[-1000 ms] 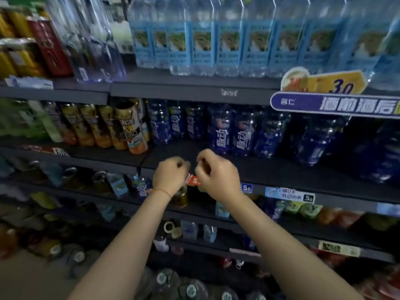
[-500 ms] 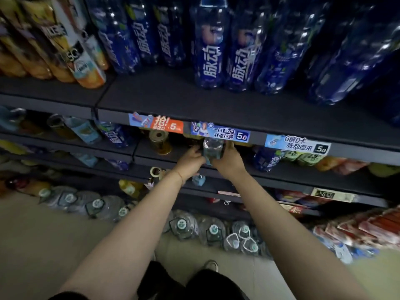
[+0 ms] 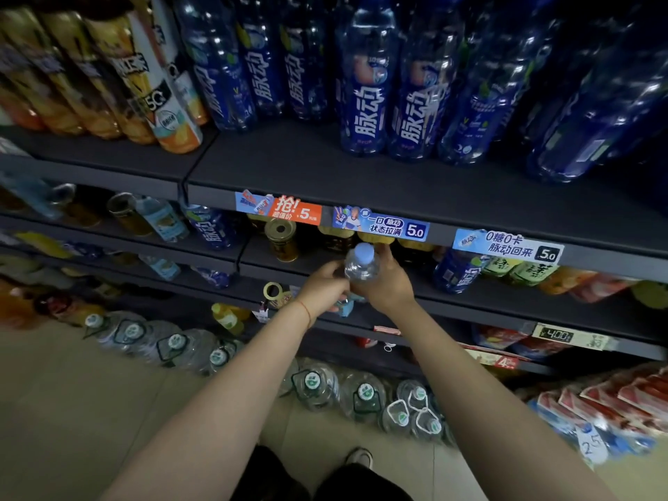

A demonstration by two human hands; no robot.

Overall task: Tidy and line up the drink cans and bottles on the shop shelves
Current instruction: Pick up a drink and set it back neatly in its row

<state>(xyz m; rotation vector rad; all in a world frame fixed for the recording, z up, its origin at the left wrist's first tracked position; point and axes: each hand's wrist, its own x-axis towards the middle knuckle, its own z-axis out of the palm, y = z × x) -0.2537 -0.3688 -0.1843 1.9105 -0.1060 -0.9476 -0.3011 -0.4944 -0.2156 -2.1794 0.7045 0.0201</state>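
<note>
Both arms reach forward and down toward the middle shelf (image 3: 470,294), bare forearms almost parallel, a thin red string round the left wrist. The left hand (image 3: 323,289) and right hand (image 3: 388,283) meet around one small clear water bottle (image 3: 359,263) with a pale blue cap; each grip is curled on its sides, left fingers wrapping from the left, right thumb and fingers from the right, holding it upright just in front of the shelf edge, below the price strip. On the shelf above stand tall blue bottles (image 3: 365,99) printed 脉动; five show that label clearly, with more, darker ones to the right too blurred to count. Left of them lean orange-and-black bottles (image 3: 159,88), at least four. Three shelf tags (image 3: 379,226) read 抢! 超值价 5, 一口脉动 状态拉满 5.0, and 0糖0卡 脉动回来 5.0. A gold-lidded can (image 3: 282,238) stands behind the hands to the left. Large water jugs (image 3: 314,386) line the floor.
</note>
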